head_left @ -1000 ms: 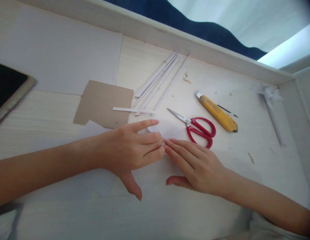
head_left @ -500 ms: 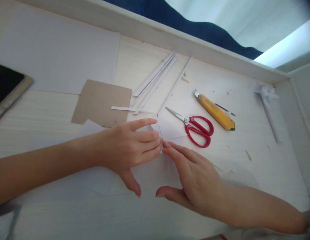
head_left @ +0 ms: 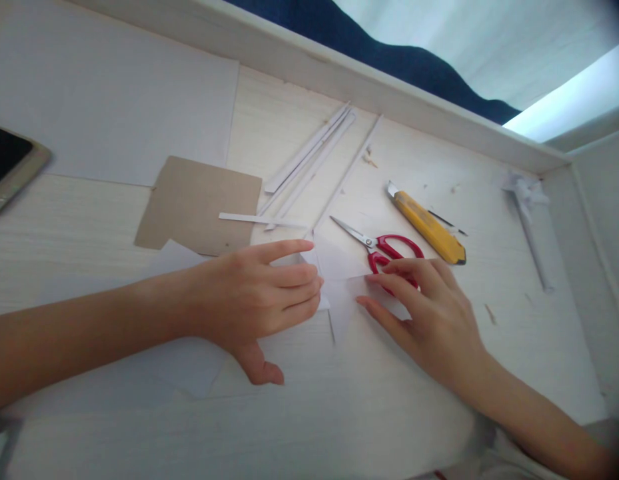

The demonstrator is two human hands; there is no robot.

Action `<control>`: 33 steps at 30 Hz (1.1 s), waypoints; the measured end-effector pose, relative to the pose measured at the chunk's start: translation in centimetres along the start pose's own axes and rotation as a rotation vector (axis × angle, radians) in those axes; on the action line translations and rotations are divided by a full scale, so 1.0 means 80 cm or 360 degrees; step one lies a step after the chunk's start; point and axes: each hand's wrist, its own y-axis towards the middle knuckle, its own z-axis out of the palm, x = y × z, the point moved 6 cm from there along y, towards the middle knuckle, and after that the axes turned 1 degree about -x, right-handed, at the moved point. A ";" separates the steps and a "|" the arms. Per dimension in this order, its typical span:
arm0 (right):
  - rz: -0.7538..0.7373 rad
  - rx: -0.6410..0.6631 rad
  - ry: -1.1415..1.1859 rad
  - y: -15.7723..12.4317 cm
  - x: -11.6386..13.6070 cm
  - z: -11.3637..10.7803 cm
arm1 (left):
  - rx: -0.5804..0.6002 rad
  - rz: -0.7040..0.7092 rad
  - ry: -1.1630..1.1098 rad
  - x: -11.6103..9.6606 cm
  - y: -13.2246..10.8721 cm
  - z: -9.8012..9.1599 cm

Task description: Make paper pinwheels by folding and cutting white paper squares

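My left hand [head_left: 274, 287] lies palm down with fingers stretched out and thumb apart, its fingertips pressing on a small folded piece of white paper [head_left: 342, 257]. To the right, my right hand [head_left: 429, 307] is open above the paper's right edge, thumb and fingertips apart with nothing visible between them. Its fingers overlap the red handles of the scissors [head_left: 396, 245], whose blades point to the upper left; it cannot be told whether they touch. More white paper [head_left: 189, 370] lies under my left wrist.
Several thin white paper strips [head_left: 309, 153] and a brown cardboard square [head_left: 202, 203] lie beyond my hands. A yellow utility knife [head_left: 429, 227] rests right of the scissors. A rolled paper tube [head_left: 532, 233] is far right. A large white sheet [head_left: 139, 113] and a tablet-like device [head_left: 14, 163] occupy the left.
My right hand has moved away from my left fingertips, to the right, over the scissors' handles. My left hand stays in place on the paper, its thumb bent slightly more.
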 end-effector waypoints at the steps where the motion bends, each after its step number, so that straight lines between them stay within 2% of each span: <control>1: -0.0005 -0.0010 -0.0009 0.001 0.001 0.004 | -0.0012 0.0003 0.0000 0.000 0.000 0.000; 5: 0.0025 -0.0079 -0.0038 0.003 -0.001 0.010 | 0.0053 0.0009 0.0032 0.000 0.000 0.002; 10: 0.0124 -0.0061 -0.0092 0.000 -0.003 0.011 | 0.0063 -0.0006 0.0040 0.001 -0.001 0.001; 15: 0.0207 0.0017 0.0006 0.000 -0.002 0.016 | 0.0115 -0.0039 0.0022 0.001 -0.001 0.003; 19: 0.0248 -0.0030 0.0108 0.000 -0.002 0.015 | 0.0095 -0.0046 0.0019 0.001 -0.001 0.004; 26: 0.0153 -0.0161 0.0336 -0.002 0.009 0.007 | 0.0060 -0.0026 0.0028 0.000 -0.001 0.004; 33: -0.0065 -0.0369 0.0250 -0.019 0.023 0.004 | 0.0049 -0.0031 0.0006 0.000 -0.002 0.003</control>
